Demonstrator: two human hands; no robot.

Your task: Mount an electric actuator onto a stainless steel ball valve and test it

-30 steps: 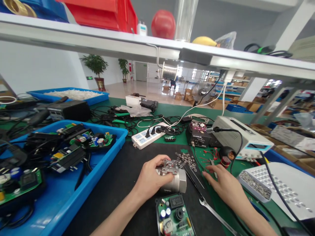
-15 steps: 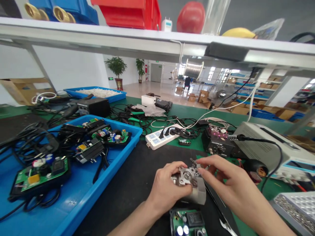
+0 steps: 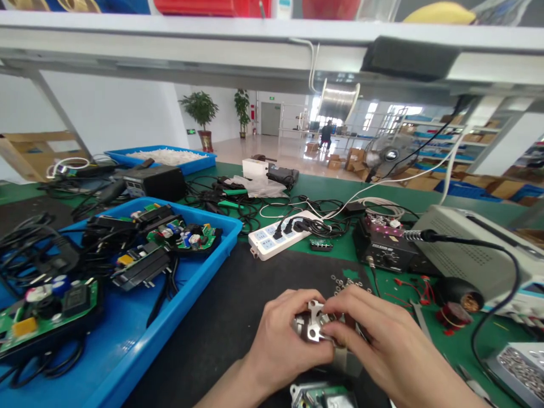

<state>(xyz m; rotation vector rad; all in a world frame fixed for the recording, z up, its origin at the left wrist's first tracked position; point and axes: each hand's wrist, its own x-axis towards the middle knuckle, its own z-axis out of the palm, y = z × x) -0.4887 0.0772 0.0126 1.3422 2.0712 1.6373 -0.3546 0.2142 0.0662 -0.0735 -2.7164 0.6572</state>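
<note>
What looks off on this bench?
Small metal rings lie loose and scattered beyond the right hand, odd because other small metal pieces sit in a tray at right. Black cables also lie tangled across the power strip. No obvious damage; the metal part is partly hidden by fingers.

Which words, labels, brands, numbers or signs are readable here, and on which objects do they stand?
No text is legible.
Black knobbed box: pale lettering, too blurred.
Upper green sign: too small.
Lower green sign: too small.
Black box on the left, front markings: too blurred.
</note>
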